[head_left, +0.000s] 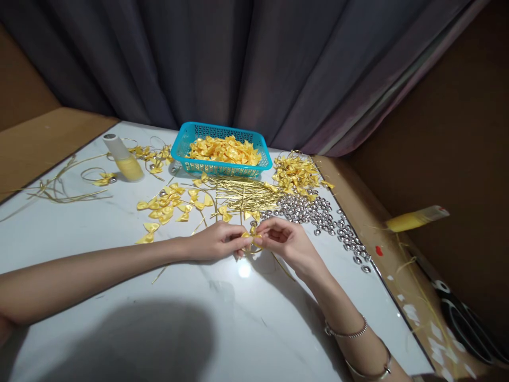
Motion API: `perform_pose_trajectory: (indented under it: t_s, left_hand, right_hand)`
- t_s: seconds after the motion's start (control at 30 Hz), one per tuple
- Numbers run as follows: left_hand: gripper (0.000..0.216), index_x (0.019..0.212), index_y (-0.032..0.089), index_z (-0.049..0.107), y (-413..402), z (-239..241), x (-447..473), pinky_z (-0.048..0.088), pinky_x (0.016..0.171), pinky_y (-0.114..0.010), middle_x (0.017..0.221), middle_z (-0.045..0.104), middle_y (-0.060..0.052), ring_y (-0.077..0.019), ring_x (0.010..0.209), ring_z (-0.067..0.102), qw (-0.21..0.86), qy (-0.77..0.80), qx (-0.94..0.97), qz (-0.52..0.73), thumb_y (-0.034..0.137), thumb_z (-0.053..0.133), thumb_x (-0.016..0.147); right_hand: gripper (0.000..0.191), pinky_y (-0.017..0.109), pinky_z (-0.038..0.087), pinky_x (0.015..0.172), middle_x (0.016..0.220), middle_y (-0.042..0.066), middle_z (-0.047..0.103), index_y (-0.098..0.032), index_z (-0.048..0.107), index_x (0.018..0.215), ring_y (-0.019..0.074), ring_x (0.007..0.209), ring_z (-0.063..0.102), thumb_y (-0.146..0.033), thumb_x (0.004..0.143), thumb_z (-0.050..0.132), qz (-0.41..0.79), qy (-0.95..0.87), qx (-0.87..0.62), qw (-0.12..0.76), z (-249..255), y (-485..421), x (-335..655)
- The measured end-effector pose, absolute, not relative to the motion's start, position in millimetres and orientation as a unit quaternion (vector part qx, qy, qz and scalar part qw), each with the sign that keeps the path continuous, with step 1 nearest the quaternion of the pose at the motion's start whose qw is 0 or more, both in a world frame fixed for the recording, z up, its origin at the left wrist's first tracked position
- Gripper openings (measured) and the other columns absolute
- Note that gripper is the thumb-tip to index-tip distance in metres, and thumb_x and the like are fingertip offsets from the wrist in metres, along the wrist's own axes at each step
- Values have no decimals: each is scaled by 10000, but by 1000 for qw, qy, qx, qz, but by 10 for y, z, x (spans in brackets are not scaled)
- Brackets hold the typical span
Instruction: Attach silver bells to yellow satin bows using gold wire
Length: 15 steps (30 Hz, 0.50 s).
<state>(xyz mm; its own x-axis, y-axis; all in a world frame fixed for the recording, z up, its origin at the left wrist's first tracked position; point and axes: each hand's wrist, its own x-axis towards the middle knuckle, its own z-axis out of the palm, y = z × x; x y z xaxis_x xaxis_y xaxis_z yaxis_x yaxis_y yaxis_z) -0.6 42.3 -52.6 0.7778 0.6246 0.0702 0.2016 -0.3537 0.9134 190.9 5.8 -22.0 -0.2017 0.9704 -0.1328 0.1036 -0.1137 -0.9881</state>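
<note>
Over the white tabletop (170, 323), my left hand (220, 241) and my right hand (288, 241) meet, both closed in a pinch on a small yellow ribbon bow (253, 232). A loop of thin gold cord curves just below the bow, between the fingertips. Past my left hand lie several loose yellow bows (163, 209). Right behind both hands is a bundle of gold cords (246, 195). Many small silver bells or beads (306, 209) spread out beyond my right hand; their exact kind is too small to tell.
A turquoise basket (222, 170) of yellow bows stands at the back, with a bow pile (296, 172) to its right. Left are a bottle (123, 157) with yellow contents and loose cords (67, 196). Black-handled scissors (469, 323) and another yellow bottle (417, 218) lie right.
</note>
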Motion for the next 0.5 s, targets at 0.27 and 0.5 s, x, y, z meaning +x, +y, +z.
perform_pose_trajectory:
  t_s: [0.27, 0.5]
  left_hand:
    - [261, 785, 139, 582, 426, -538, -18, 475, 629, -208, 693, 674, -39, -122, 651, 632, 491, 231, 812, 216, 278, 422, 938]
    - [285, 773, 140, 589, 427, -525, -24, 472, 639, -203, 692, 679, -44, -124, 658, 637, 483, 224, 819, 213, 268, 401, 946]
  right_hand:
    - [248, 257, 428, 585, 634, -29, 579, -174, 636, 726, 103, 589, 524, -260, 567, 806, 578, -521, -500, 381, -165, 71, 1908]
    - [265, 258, 428, 590, 642, -30, 590, -173, 636, 743, 101, 590, 530, -237, 551, 808, 597, -508, -497, 373, -160, 73, 1918]
